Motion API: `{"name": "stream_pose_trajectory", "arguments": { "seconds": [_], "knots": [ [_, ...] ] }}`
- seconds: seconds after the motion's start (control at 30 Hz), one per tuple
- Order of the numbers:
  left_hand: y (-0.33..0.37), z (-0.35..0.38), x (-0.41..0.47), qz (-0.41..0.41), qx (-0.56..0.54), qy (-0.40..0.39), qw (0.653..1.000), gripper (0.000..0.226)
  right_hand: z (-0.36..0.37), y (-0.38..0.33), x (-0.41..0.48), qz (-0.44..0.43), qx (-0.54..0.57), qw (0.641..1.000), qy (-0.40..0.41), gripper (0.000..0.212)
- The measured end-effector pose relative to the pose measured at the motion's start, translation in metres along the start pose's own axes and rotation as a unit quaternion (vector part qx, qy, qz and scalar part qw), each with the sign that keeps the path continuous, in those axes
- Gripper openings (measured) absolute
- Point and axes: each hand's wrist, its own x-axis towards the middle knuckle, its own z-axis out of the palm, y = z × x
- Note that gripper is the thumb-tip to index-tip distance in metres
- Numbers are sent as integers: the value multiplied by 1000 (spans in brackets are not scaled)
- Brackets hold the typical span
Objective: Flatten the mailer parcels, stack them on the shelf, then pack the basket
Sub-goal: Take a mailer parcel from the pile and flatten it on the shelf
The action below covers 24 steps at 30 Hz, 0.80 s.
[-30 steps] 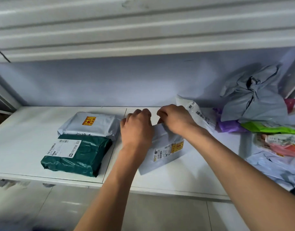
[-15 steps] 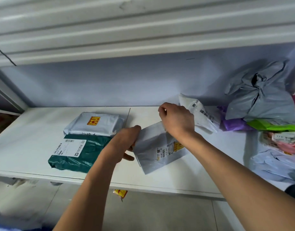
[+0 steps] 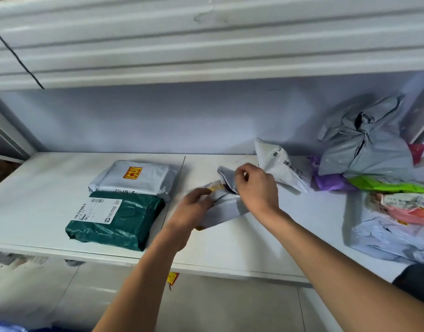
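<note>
A small grey mailer (image 3: 226, 209) lies on the white shelf (image 3: 43, 188) at the middle. My right hand (image 3: 256, 188) pinches its upper flap, which is folded up and back. My left hand (image 3: 194, 207) grips the mailer's left edge near a yellow sticker. Left of them a flat grey mailer (image 3: 134, 177) with a yellow label lies behind a dark green mailer (image 3: 117, 220) with a white label. No basket is in view.
A white crumpled mailer (image 3: 280, 165) stands just behind my right hand. At the right lies a heap of grey (image 3: 364, 144), purple, green (image 3: 383, 186) and pink (image 3: 407, 207) mailers. An upper shelf (image 3: 206, 44) overhangs. A tiled floor lies below.
The mailer has been turned and its top flap folded up by my right hand. My left hand moved from the mailer's left side onto its lower left edge.
</note>
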Motion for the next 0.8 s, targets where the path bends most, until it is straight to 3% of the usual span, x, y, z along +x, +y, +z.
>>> {"name": "stream_pose_trajectory", "arguments": {
  "seconds": [0.07, 0.13, 0.23, 0.4, 0.5, 0.6, 0.8],
  "knots": [
    [-25, 5, 1, 74, 105, 22, 991, 50, 11, 20, -10, 74, -53, 989, -118, 25],
    [-57, 11, 9, 154, 265, 5, 952, 71, 22, 38, -25, 119, -32, 960, -251, 22],
    [-88, 12, 11, 161, 413, -45, 895, 74, 26, 52, -39, 163, 63, 939, -295, 13],
    [-69, 20, 18, 84, 325, 103, 936, 43, 26, 44, -32, 117, 23, 923, -367, 15],
    [-56, 42, 29, 2, 259, 148, 954, 65, 24, 41, -33, 148, 77, 900, -403, 17],
    [-60, 57, 38, -37, 284, 176, 942, 85, 19, 38, -37, 186, 163, 859, -449, 21],
    [-71, 63, 51, -68, 317, 204, 924, 94, 7, 46, -32, 252, 236, 792, -504, 13]
  ]
}}
